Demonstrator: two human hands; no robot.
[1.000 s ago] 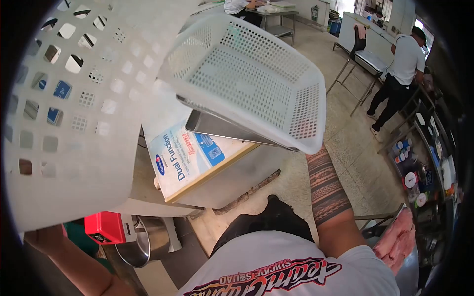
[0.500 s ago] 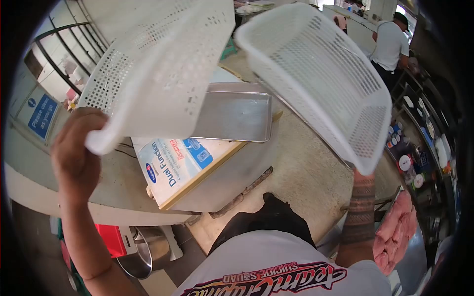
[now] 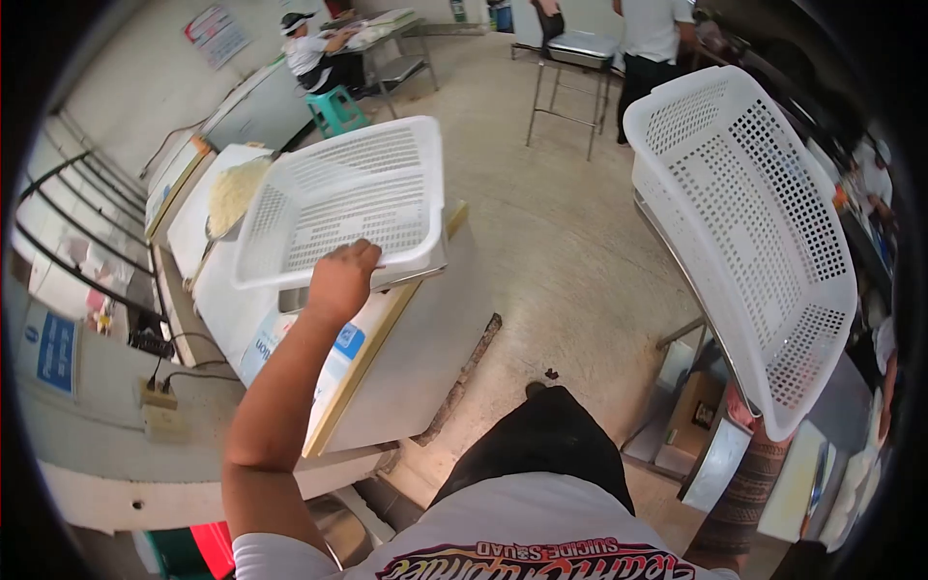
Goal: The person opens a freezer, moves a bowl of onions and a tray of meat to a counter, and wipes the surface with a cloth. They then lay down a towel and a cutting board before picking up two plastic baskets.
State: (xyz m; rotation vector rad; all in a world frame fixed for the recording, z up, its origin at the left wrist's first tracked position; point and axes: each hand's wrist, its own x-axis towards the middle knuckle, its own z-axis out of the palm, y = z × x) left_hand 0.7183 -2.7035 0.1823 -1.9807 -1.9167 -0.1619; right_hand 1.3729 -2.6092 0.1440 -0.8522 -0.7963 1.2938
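My left hand [image 3: 343, 277] is closed on the near rim of a white perforated plastic basket [image 3: 353, 193]. That basket sits over a metal tray [image 3: 293, 299] on top of a white chest freezer [image 3: 416, 358]. On the right, a second white basket [image 3: 739, 227] is held up at a tilt. My right hand [image 3: 742, 408] is at its lower end, mostly hidden by the basket. Along the underside of this basket runs a thin metal edge [image 3: 688, 280], perhaps another tray. Both baskets look bare inside.
A pan of pale grated or crumbly food [image 3: 237, 196] stands behind the left basket. Farther back are a seated person [image 3: 311, 53], a green stool [image 3: 336, 111] and a metal stand [image 3: 580, 53]. At right, a work table [image 3: 797, 483] has people beside it.
The left basket has come down from the air onto the tray on the freezer. The right basket has shifted right and lower in view. My view has turned up toward the room.
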